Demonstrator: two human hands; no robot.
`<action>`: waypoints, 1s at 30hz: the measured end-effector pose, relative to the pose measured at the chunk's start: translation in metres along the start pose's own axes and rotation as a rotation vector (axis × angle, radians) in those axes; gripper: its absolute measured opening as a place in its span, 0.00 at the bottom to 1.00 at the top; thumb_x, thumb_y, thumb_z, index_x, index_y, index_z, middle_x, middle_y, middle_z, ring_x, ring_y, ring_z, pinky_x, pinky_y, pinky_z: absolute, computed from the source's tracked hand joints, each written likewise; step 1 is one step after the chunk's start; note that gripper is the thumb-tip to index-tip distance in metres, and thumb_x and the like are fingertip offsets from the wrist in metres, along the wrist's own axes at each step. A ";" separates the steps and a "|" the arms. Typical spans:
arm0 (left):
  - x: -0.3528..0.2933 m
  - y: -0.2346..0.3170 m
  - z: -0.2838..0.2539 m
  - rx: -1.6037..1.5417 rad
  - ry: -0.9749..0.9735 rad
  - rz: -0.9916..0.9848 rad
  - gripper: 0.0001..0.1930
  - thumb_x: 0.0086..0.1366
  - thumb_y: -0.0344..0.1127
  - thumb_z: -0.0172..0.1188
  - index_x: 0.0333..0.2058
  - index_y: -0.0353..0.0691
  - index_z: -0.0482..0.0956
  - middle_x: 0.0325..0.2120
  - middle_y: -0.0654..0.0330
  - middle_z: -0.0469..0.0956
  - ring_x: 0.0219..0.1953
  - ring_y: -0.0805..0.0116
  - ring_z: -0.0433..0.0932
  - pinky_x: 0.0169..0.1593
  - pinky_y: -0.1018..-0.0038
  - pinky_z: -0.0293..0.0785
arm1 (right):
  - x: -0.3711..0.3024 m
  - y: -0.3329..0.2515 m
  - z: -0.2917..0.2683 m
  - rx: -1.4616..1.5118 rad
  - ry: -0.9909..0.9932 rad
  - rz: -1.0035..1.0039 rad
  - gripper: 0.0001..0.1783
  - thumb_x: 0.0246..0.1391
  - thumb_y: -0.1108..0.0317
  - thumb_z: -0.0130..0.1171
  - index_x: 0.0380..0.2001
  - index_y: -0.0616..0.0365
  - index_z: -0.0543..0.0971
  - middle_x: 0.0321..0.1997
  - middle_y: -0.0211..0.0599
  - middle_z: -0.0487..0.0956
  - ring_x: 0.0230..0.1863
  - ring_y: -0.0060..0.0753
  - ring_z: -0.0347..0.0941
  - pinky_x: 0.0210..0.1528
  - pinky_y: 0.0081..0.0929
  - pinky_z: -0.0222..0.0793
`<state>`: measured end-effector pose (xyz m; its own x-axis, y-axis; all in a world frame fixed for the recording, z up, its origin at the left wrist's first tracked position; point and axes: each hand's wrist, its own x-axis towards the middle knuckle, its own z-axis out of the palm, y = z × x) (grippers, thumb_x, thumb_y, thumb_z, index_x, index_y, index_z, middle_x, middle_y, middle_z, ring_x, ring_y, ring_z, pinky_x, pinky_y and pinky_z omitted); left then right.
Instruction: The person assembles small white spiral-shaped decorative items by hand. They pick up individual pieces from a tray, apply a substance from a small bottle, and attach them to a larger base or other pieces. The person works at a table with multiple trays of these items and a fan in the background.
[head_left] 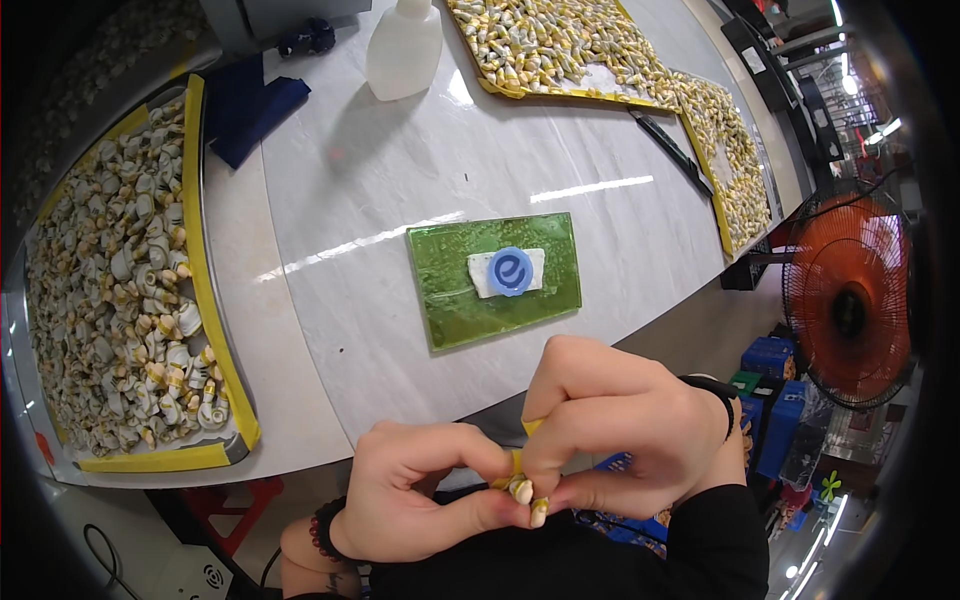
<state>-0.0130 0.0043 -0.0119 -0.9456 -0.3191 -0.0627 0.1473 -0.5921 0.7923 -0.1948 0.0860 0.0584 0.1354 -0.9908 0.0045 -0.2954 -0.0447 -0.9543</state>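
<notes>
My left hand (425, 490) and my right hand (625, 430) meet close to my body, below the table's front edge. Thumb and forefinger of the left are closed on a small white-and-yellow piece (520, 489) with a pale rounded end. A similar small piece (539, 513) is pinched in the right, almost touching the first. Their exact kind is too small to tell, and the fingers hide much of both. Ahead on the table lies a green slab (450, 310). On it sits a white pad (480, 278) bearing a round blue disc (511, 271).
At left, a yellow-edged tray (195, 200) holds many small white-and-yellow pieces. More yellow-edged trays (560, 97) stand at the far right, beside a black-handled cutter (668, 148). A white bottle (403, 55) and dark blue cloth (258, 120) lie farther back. An orange fan (850, 300) stands right.
</notes>
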 end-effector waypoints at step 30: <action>0.002 0.003 0.003 0.067 -0.017 -0.018 0.08 0.52 0.26 0.67 0.32 0.32 0.79 0.29 0.58 0.81 0.31 0.75 0.80 0.37 0.82 0.74 | -0.008 0.011 -0.003 0.093 -0.061 -0.015 0.09 0.46 0.72 0.64 0.32 0.58 0.77 0.32 0.34 0.67 0.33 0.33 0.66 0.35 0.24 0.62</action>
<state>-0.0155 0.0039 -0.0076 -0.9529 -0.2955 -0.0678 0.1106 -0.5469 0.8299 -0.2019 0.0935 0.0488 0.1975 -0.9803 0.0031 -0.2038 -0.0442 -0.9780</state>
